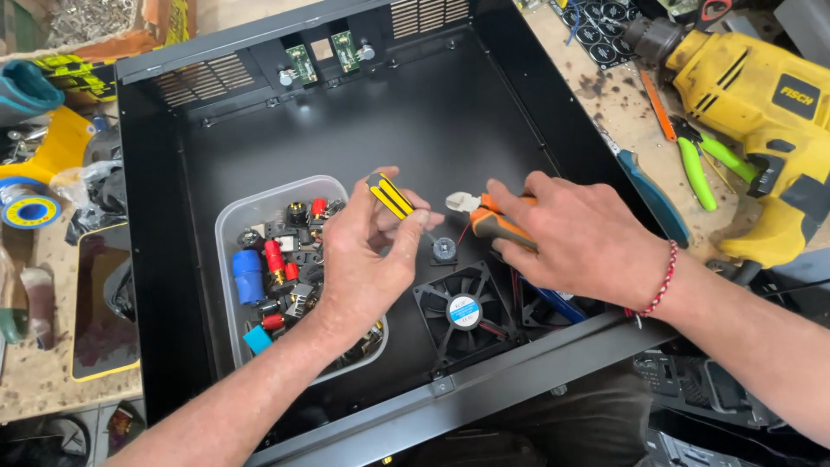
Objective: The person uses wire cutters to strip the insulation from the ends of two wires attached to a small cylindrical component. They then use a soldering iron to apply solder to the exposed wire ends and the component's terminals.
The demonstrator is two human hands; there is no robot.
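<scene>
Centrally in the frame, a black metal chassis (pixel 285 130) is being worked in, where a clear plastic tray (pixel 226 227) of small parts is sitting at lower left and a black fan (pixel 464 313) at lower centre. A yellow-and-black screwdriver (pixel 389 195) is being gripped by the left hand (pixel 367 259), its long axis running from upper left down toward lower right, tip pointing at a small round foot (pixel 443 249). Orange-handled cutters (pixel 484 216) are being clasped by the right hand (pixel 579 238), jaws pointing left; judged from this, the tip could be slipping off the foot if tilted, scratching the panel.
</scene>
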